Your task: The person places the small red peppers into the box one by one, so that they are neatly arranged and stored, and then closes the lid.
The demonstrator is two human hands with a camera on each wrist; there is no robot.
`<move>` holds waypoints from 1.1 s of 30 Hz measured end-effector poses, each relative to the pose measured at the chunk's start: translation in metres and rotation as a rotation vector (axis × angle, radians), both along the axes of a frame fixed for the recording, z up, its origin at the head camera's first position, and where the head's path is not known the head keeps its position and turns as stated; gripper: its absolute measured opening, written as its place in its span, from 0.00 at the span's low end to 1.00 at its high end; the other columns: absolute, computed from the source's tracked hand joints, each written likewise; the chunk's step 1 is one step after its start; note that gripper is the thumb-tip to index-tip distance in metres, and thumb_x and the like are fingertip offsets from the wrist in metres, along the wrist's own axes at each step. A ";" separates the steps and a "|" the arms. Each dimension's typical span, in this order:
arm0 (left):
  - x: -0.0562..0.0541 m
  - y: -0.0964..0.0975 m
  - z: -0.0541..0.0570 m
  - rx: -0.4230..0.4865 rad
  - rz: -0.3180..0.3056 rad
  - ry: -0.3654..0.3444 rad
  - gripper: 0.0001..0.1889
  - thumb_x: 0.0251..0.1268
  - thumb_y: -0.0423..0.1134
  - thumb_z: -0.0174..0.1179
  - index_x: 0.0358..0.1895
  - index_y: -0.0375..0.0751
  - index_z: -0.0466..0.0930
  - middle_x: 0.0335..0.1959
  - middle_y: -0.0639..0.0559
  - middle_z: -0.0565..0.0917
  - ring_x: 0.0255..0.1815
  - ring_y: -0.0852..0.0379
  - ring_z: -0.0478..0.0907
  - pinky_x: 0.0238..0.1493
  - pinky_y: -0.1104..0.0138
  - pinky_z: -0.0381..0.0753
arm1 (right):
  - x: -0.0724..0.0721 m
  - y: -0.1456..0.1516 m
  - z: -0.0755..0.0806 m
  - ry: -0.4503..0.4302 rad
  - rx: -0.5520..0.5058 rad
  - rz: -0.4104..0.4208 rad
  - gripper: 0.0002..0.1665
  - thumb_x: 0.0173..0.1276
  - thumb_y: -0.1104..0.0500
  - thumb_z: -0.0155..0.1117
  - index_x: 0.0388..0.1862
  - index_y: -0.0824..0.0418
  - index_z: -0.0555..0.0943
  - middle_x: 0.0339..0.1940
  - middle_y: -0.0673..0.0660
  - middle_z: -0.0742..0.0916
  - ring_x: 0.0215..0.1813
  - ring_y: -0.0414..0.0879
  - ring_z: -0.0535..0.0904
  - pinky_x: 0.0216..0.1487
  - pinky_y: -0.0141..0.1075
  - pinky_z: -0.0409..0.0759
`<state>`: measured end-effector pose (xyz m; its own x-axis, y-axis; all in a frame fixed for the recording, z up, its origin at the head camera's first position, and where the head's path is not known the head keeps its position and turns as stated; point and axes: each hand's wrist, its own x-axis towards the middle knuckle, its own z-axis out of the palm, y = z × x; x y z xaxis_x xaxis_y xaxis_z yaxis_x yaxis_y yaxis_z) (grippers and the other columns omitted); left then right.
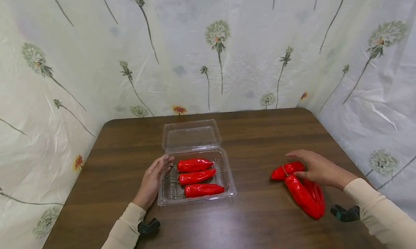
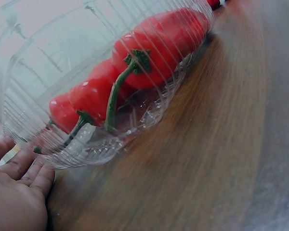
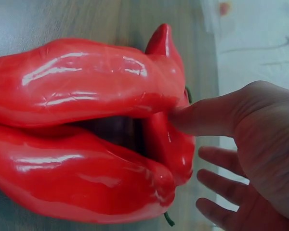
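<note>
Left hand (image 1: 149,181) and right hand (image 1: 320,170) being extended, empty, loose, long, glossy red peppers (image 1: 301,196) are best being lifted singly.

Red peppers (image 1: 196,177): six, by my count. Three inside the clear container (image 1: 230,173), three loose ones (image 1: 302,196) on the table (image 1: 260,213). Container, one; lid (image 1: 191,135), one. Table, one. Hands, two: one left hand (image 1: 152,180), one right hand (image 1: 320,169). Cream sleeves (image 1: 125,225), two. Black wrist devices (image 1: 148,226), two. Orange printed flowers (image 1: 179,109), three that I can see from here. Dandelion prints (image 1: 217,34), several, some cut off, no firm count. Floral sheeting (image 1: 188,72), can't tell how many pieces.
</note>
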<state>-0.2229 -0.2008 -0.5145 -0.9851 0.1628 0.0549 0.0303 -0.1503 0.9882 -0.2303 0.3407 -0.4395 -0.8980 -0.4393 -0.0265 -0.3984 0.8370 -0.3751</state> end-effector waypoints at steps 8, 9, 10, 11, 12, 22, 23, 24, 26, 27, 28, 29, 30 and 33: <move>-0.001 -0.001 -0.001 -0.003 0.000 0.002 0.24 0.84 0.48 0.40 0.73 0.40 0.65 0.71 0.41 0.72 0.75 0.50 0.64 0.77 0.53 0.60 | -0.006 -0.007 -0.010 -0.029 0.008 0.069 0.35 0.55 0.68 0.75 0.64 0.64 0.77 0.62 0.63 0.81 0.64 0.66 0.74 0.62 0.63 0.73; -0.001 0.000 -0.001 0.000 0.002 0.001 0.24 0.84 0.47 0.40 0.73 0.40 0.65 0.71 0.41 0.72 0.75 0.50 0.64 0.76 0.53 0.60 | -0.006 -0.009 -0.012 -0.033 0.009 0.074 0.35 0.55 0.68 0.74 0.64 0.63 0.78 0.63 0.63 0.81 0.65 0.66 0.74 0.63 0.63 0.72; -0.001 0.000 -0.001 0.004 0.003 0.003 0.23 0.84 0.47 0.40 0.73 0.40 0.65 0.71 0.41 0.72 0.75 0.50 0.64 0.76 0.53 0.60 | -0.006 -0.011 -0.012 -0.041 0.008 0.079 0.34 0.55 0.68 0.74 0.64 0.62 0.78 0.63 0.62 0.81 0.65 0.66 0.73 0.63 0.63 0.72; -0.001 0.000 -0.001 0.007 0.005 0.002 0.23 0.85 0.46 0.40 0.73 0.40 0.65 0.71 0.40 0.72 0.75 0.50 0.64 0.76 0.54 0.60 | -0.007 -0.012 -0.014 -0.048 0.007 0.082 0.34 0.55 0.69 0.73 0.63 0.62 0.78 0.63 0.62 0.81 0.66 0.66 0.73 0.63 0.63 0.72; -0.001 0.000 -0.001 0.012 0.005 0.003 0.23 0.85 0.46 0.40 0.73 0.39 0.65 0.71 0.40 0.72 0.75 0.50 0.64 0.76 0.54 0.60 | -0.007 -0.014 -0.015 -0.052 0.011 0.089 0.34 0.55 0.69 0.73 0.63 0.61 0.78 0.64 0.62 0.80 0.66 0.66 0.73 0.63 0.63 0.71; -0.001 -0.001 -0.001 0.014 -0.007 0.003 0.23 0.84 0.47 0.41 0.73 0.40 0.65 0.71 0.41 0.72 0.75 0.50 0.63 0.76 0.56 0.61 | -0.011 -0.017 -0.027 0.002 0.069 0.103 0.31 0.57 0.67 0.73 0.61 0.57 0.80 0.61 0.58 0.81 0.64 0.60 0.76 0.62 0.59 0.75; -0.001 -0.001 -0.001 0.012 -0.008 0.003 0.23 0.84 0.47 0.41 0.73 0.40 0.65 0.71 0.41 0.72 0.75 0.50 0.63 0.76 0.56 0.61 | -0.012 -0.017 -0.027 0.014 0.074 0.100 0.31 0.57 0.67 0.74 0.60 0.56 0.80 0.60 0.57 0.82 0.63 0.59 0.76 0.61 0.58 0.76; -0.002 -0.001 -0.001 0.012 -0.009 0.004 0.24 0.84 0.47 0.41 0.73 0.40 0.65 0.71 0.40 0.72 0.75 0.50 0.63 0.76 0.56 0.61 | -0.012 -0.017 -0.027 0.026 0.078 0.094 0.30 0.57 0.66 0.75 0.60 0.55 0.80 0.58 0.55 0.83 0.61 0.57 0.78 0.60 0.57 0.77; -0.002 -0.001 -0.001 0.009 -0.007 0.001 0.24 0.84 0.48 0.41 0.73 0.40 0.65 0.71 0.41 0.72 0.75 0.50 0.64 0.76 0.57 0.62 | -0.013 -0.017 -0.026 0.035 0.085 0.078 0.29 0.57 0.64 0.76 0.59 0.54 0.80 0.55 0.52 0.84 0.58 0.54 0.79 0.58 0.55 0.79; -0.002 -0.001 -0.001 0.007 -0.006 -0.001 0.24 0.84 0.48 0.41 0.73 0.40 0.65 0.71 0.41 0.72 0.75 0.50 0.63 0.75 0.58 0.63 | -0.013 -0.017 -0.026 0.037 0.090 0.070 0.29 0.57 0.64 0.77 0.58 0.53 0.80 0.54 0.51 0.84 0.57 0.53 0.80 0.57 0.54 0.79; -0.002 -0.001 -0.002 0.005 -0.004 -0.003 0.24 0.84 0.48 0.41 0.73 0.40 0.65 0.71 0.40 0.72 0.75 0.49 0.64 0.75 0.59 0.64 | -0.013 -0.017 -0.025 0.032 0.093 0.062 0.28 0.57 0.62 0.77 0.58 0.53 0.81 0.53 0.50 0.85 0.55 0.51 0.80 0.56 0.53 0.80; -0.002 -0.001 -0.002 0.004 -0.004 -0.004 0.24 0.84 0.48 0.41 0.73 0.40 0.65 0.71 0.40 0.72 0.75 0.49 0.64 0.74 0.60 0.64 | -0.013 -0.017 -0.024 0.028 0.096 0.057 0.28 0.58 0.61 0.77 0.57 0.52 0.81 0.52 0.50 0.85 0.53 0.50 0.80 0.54 0.52 0.80; -0.002 -0.001 -0.002 0.002 -0.002 -0.007 0.24 0.84 0.48 0.41 0.73 0.41 0.65 0.71 0.40 0.72 0.75 0.50 0.64 0.74 0.60 0.65 | -0.014 -0.016 -0.023 0.021 0.096 0.051 0.27 0.58 0.61 0.77 0.57 0.52 0.81 0.51 0.49 0.85 0.52 0.48 0.81 0.53 0.52 0.81; -0.002 -0.001 -0.002 -0.001 0.000 -0.013 0.23 0.84 0.47 0.40 0.73 0.41 0.65 0.71 0.40 0.71 0.75 0.50 0.64 0.74 0.61 0.65 | -0.014 -0.016 -0.021 0.003 0.097 0.044 0.26 0.59 0.59 0.77 0.56 0.50 0.81 0.48 0.46 0.85 0.47 0.45 0.80 0.50 0.48 0.81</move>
